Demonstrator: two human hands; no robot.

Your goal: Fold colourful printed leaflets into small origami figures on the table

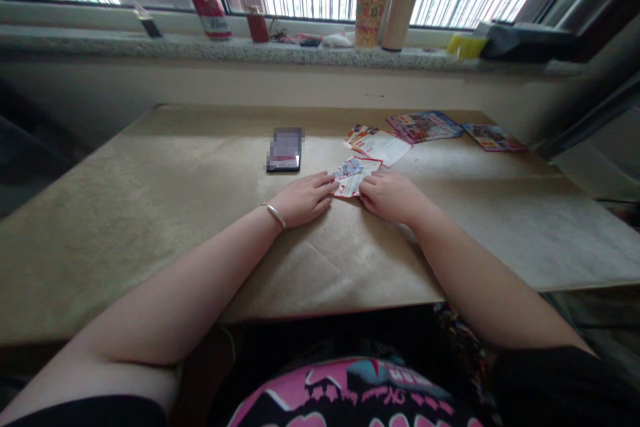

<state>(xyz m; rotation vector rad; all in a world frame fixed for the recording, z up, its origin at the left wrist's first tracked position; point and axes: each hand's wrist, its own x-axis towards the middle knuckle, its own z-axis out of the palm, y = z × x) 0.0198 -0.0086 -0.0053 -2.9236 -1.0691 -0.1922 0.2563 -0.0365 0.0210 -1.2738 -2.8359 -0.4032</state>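
A small printed sheet of paper (354, 170), red-edged and with a part folded over, lies on the table between my hands. My left hand (306, 199), with a silver bangle on its wrist, lies flat with its fingers stretched out and its fingertips on the sheet's left edge. At the right edge, the curled fingers of my right hand (393, 195) pinch the paper; some of them are hidden under the hand. Just beyond the sheet lies another printed paper (383, 147), mostly white, overlapping orange-patterned pieces.
A phone (285, 149) lies beyond my left hand. Colourful printed booklets (425, 125) are stacked at the back, with more booklets (493, 137) to their right. On the windowsill (300, 57) stand a red can (211, 13), a patterned cup (370, 17) and a tall cylinder (406, 0).
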